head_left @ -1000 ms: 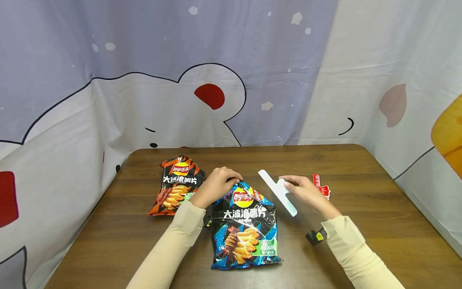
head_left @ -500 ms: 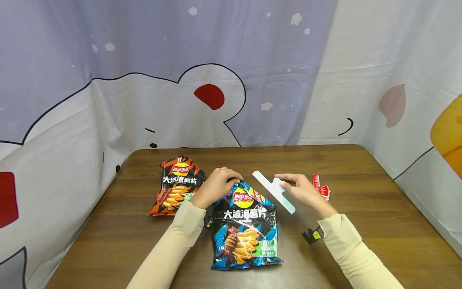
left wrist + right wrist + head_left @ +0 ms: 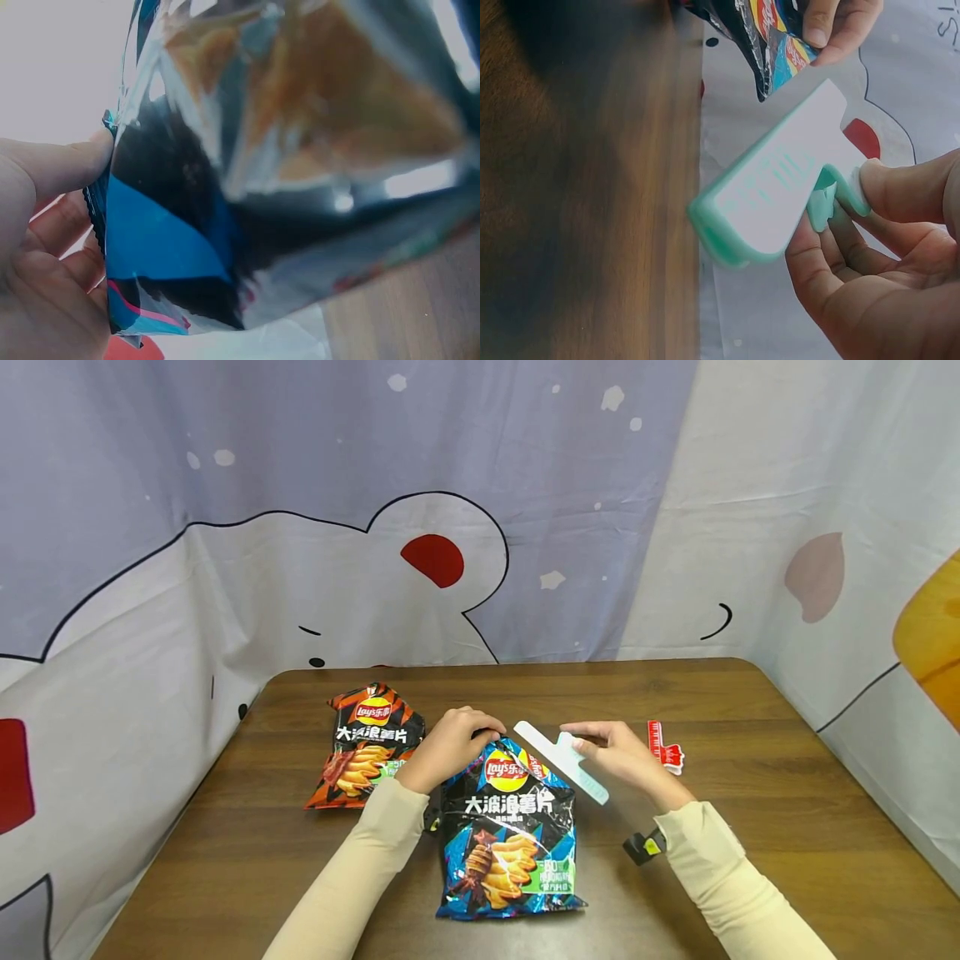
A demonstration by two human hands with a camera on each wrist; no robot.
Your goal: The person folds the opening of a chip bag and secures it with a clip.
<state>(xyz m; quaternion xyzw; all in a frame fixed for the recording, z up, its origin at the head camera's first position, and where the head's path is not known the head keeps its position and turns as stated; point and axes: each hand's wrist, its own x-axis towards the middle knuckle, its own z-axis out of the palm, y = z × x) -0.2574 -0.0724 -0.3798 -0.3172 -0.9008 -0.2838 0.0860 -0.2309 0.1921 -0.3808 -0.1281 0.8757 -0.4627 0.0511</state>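
A blue and black chip bag (image 3: pixel 512 847) stands near the table's middle, its front facing me. My left hand (image 3: pixel 456 742) pinches its top edge between thumb and fingers; the left wrist view shows the thumb (image 3: pixel 71 169) on the crimped edge. My right hand (image 3: pixel 628 758) holds a white and mint-green bag clip (image 3: pixel 564 760) by its handle, slanted just right of the bag's top. In the right wrist view the clip (image 3: pixel 780 180) has its thumb-side tab under my thumb (image 3: pixel 900 187), and the bag's folded top corner (image 3: pixel 787 64) is close beyond it.
An orange and black chip bag (image 3: pixel 369 747) lies behind my left forearm. Beyond my right hand is a red and white clip (image 3: pixel 666 750) on the brown wooden table (image 3: pixel 750 827). A printed curtain (image 3: pixel 570 510) hangs behind the table's far edge.
My right hand has carried the bag clip leftward, closer to the top of the blue bag. The left hand keeps its pinch on the bag's top edge.
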